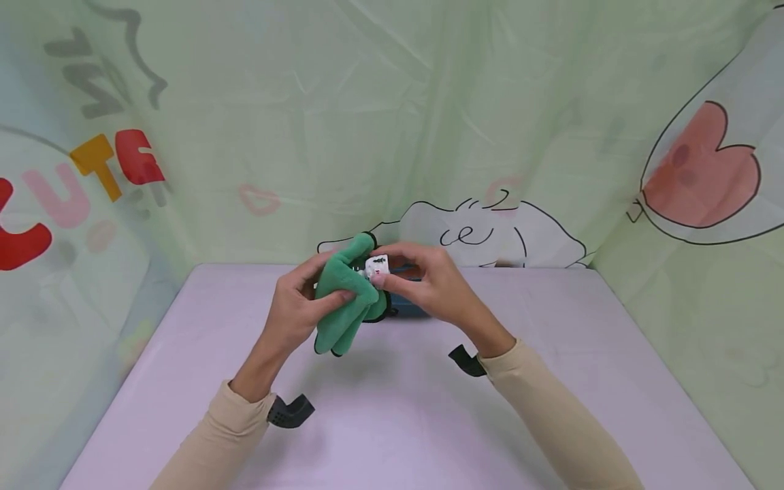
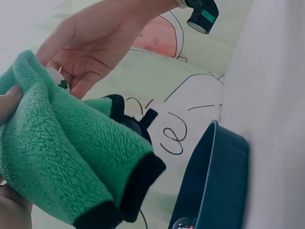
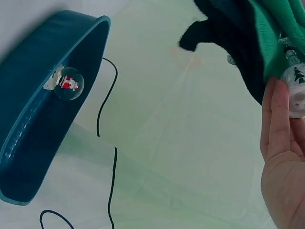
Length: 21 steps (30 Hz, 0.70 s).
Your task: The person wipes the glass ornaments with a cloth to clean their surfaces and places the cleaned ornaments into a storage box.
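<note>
A fuzzy green cloth [image 1: 339,299] with black edging hangs folded in my left hand [image 1: 292,306], whose thumb presses on its near face. My right hand [image 1: 436,282] pinches a small white ornament [image 1: 378,264] with a dark green tree on it. The cloth lies against one end of the ornament. In the right wrist view, a narrow clear part of the ornament [image 3: 299,78] reaches into the folds, and the fingers support its white rounded part. Both hands are raised over the table, close together.
Behind the hands, a dark blue basin [image 1: 407,303] stands on the table [image 1: 520,408], partly hidden by the right hand. A small snow globe [image 3: 70,85] with a red and white figure lies inside it. A printed pale green curtain [image 1: 343,122] rises behind the table.
</note>
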Each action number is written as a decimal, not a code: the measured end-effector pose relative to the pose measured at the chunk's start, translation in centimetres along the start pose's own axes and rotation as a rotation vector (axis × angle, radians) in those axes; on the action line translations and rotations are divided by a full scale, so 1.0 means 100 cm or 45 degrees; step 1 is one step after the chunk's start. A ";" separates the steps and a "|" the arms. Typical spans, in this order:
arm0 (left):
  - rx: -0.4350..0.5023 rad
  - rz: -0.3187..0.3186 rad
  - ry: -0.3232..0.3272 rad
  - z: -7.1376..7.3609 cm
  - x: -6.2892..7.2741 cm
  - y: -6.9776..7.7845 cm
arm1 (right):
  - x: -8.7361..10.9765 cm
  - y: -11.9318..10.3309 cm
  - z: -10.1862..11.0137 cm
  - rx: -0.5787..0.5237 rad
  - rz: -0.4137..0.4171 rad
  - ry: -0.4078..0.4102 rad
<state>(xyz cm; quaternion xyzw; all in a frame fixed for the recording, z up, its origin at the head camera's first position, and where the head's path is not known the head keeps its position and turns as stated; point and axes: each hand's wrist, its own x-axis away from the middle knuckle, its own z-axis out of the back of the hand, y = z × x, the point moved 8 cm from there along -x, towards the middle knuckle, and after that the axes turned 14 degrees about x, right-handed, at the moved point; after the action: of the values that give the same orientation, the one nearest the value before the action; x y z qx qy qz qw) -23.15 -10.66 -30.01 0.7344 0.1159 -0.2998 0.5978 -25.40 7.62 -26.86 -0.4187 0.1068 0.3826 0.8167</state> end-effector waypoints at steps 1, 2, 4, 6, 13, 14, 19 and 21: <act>-0.001 -0.006 -0.005 -0.001 0.000 0.000 | 0.000 0.002 0.000 -0.007 -0.038 -0.009; -0.003 -0.012 -0.008 -0.001 0.000 0.001 | 0.000 0.003 0.000 -0.014 -0.075 -0.019; -0.012 -0.024 -0.010 -0.001 -0.001 0.002 | 0.000 0.007 0.000 -0.036 -0.147 -0.040; -0.016 -0.040 -0.017 -0.002 -0.001 0.002 | 0.000 0.011 0.000 -0.068 -0.203 -0.066; 0.003 -0.064 -0.008 -0.004 -0.002 0.002 | 0.001 0.015 -0.002 -0.183 -0.259 -0.105; 0.002 -0.055 0.001 -0.004 -0.002 0.001 | 0.001 0.014 -0.002 -0.192 -0.247 -0.099; -0.020 0.014 0.058 0.000 0.000 -0.003 | 0.000 0.007 -0.003 -0.181 -0.138 -0.064; -0.015 0.038 0.073 0.002 0.000 -0.004 | 0.000 0.003 -0.002 -0.150 -0.076 -0.051</act>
<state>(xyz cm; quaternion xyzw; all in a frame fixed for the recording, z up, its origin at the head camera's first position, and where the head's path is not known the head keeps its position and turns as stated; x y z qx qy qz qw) -23.42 -10.79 -30.38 0.7407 0.1240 -0.2690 0.6030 -25.60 7.57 -27.21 -0.4613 0.0552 0.3718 0.8037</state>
